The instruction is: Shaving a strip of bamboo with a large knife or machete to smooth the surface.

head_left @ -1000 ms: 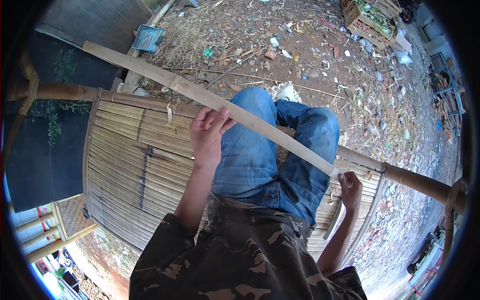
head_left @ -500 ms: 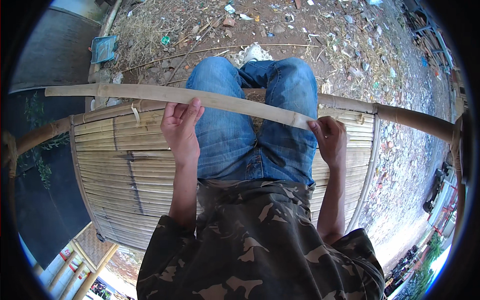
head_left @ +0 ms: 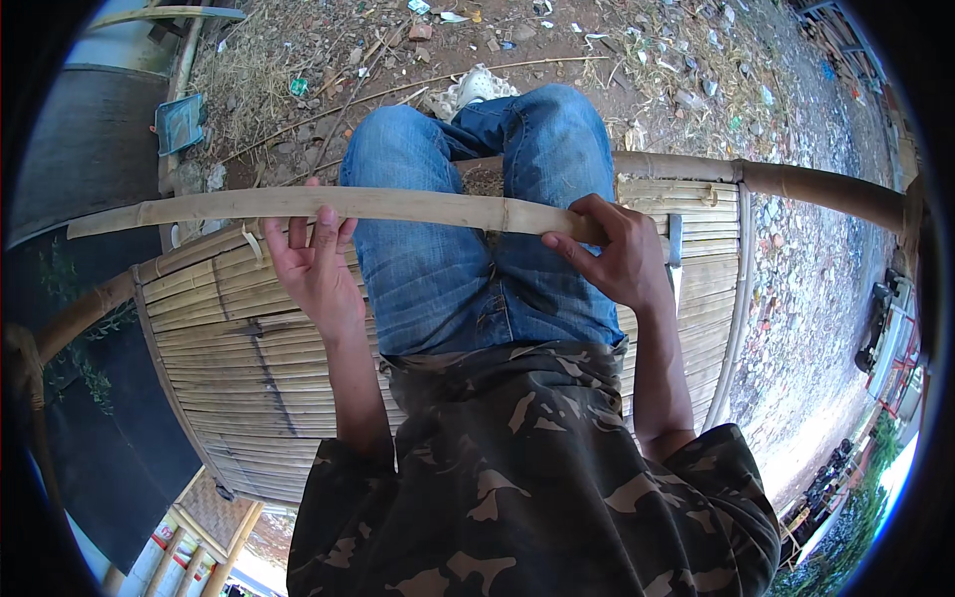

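Note:
A long, pale bamboo strip (head_left: pixel 418 206) lies crosswise above my thighs, slightly bowed, with joint marks along it. My left hand (head_left: pixel 313 264) supports it left of my knees, thumb on the near face and fingers partly hidden behind. At the strip's right end, my right hand (head_left: pixel 617 249) pinches it between thumb and fingers, covering the tip. The strip's free left end reaches out past the bench. Just right of my right wrist, a tool with a flat grey metal part (head_left: pixel 675 239) rests on the bench, partly hidden by my arm.
I sit on a bamboo-slat bench (head_left: pixel 239 348) with a round bamboo front rail (head_left: pixel 686 169). Beyond my knees, littered ground (head_left: pixel 368 60) holds thin sticks and a blue plastic basket (head_left: pixel 180 124). A dark panel (head_left: pixel 90 458) stands to the left.
The bamboo strip has shifted left and sits more level. My right hand now grips its right end with bent fingers. The metal tool beside my right wrist has come into sight.

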### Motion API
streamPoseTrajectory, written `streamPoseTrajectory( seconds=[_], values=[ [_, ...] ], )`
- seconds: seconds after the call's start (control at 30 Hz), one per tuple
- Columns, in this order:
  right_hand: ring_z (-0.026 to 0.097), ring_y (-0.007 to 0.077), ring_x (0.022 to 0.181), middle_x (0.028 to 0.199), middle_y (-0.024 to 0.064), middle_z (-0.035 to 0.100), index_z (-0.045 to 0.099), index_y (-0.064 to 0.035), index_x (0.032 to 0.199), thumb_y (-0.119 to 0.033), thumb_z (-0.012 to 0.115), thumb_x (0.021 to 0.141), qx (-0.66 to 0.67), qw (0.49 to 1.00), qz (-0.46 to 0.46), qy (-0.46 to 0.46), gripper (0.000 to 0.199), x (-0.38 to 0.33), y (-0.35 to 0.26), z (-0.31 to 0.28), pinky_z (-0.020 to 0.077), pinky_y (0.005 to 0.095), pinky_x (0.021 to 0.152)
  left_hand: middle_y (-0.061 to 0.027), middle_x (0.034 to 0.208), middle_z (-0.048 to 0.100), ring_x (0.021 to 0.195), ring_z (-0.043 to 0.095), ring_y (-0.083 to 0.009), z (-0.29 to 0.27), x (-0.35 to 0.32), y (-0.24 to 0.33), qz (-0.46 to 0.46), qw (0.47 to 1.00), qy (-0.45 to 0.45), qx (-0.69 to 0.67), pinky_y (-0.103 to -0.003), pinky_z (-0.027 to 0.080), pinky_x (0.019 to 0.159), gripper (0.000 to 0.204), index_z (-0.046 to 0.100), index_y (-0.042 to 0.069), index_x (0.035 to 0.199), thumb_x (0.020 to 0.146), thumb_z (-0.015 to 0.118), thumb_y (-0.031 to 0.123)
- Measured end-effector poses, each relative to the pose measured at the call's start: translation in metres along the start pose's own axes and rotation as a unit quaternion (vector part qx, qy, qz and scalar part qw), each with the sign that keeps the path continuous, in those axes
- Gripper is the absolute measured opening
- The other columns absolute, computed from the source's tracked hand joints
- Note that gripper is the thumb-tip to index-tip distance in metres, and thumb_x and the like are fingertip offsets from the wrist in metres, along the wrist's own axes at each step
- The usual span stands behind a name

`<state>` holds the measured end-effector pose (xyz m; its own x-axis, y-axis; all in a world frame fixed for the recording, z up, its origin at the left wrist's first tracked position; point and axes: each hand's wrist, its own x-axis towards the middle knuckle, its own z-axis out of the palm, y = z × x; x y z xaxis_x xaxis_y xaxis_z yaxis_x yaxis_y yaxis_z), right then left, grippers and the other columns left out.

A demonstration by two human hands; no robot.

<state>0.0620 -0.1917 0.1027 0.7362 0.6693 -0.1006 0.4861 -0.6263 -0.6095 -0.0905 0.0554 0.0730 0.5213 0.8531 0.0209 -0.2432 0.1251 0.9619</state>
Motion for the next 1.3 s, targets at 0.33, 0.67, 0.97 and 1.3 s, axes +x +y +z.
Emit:
streamPoseTrajectory(
  seconds=[0.33, 0.67, 0.97, 1.3],
  values=[
    [0.068, 0.0241, 0.067, 0.075, 0.0111, 0.068, 0.065, -0.0043, 0.092, -0.041, 0.083, 0.070, 0.009, 0.999, -0.021, 0.048, 0.046, -0.001, -0.006, -0.006, 0.0519, 0.0335, 0.061, -0.0213, 0.130, 0.052, 0.105, 0.061, -0.0190, -0.003, 0.003, 0.002, 0.029, 0.999, -0.012, -0.034, -0.028, 0.059, 0.074, 0.065, 0.026, 0.006, 0.147, 0.092, 0.060, 0.003],
    [0.069, 0.0240, 0.069, 0.077, 0.0109, 0.067, 0.066, -0.0031, 0.090, -0.040, 0.085, 0.068, -0.010, 0.996, -0.047, 0.074, 0.047, -0.001, -0.006, -0.005, 0.0528, 0.0333, 0.061, -0.0231, 0.131, 0.052, 0.102, 0.063, -0.0205, -0.012, 0.003, 0.000, 0.023, 0.998, -0.009, -0.059, -0.028, 0.059, 0.072, 0.057, 0.026, 0.005, 0.146, 0.097, 0.054, 0.012],
    [0.061, 0.0215, 0.070, 0.074, 0.0025, 0.066, 0.067, -0.0062, 0.083, -0.030, 0.087, 0.063, -0.064, 0.983, -0.097, 0.139, 0.037, 0.003, 0.028, -0.018, 0.0469, 0.0352, 0.070, -0.0240, 0.131, 0.051, 0.108, 0.060, -0.0289, -0.065, 0.031, -0.003, -0.142, 0.969, 0.086, -0.185, -0.040, 0.050, 0.096, 0.045, 0.037, 0.000, 0.134, 0.101, 0.048, 0.028],
    [0.054, 0.0293, 0.106, 0.108, 0.0075, 0.057, 0.062, -0.0088, 0.102, -0.003, 0.075, 0.071, -0.089, 0.976, -0.034, 0.195, 0.034, -0.005, 0.078, 0.000, 0.0412, 0.0426, 0.094, -0.0228, 0.134, 0.049, 0.127, 0.049, -0.0358, -0.060, 0.003, -0.052, -0.225, 0.963, 0.015, -0.150, -0.043, 0.047, 0.105, 0.031, 0.042, -0.001, 0.128, 0.100, 0.048, 0.012]
  ],
)
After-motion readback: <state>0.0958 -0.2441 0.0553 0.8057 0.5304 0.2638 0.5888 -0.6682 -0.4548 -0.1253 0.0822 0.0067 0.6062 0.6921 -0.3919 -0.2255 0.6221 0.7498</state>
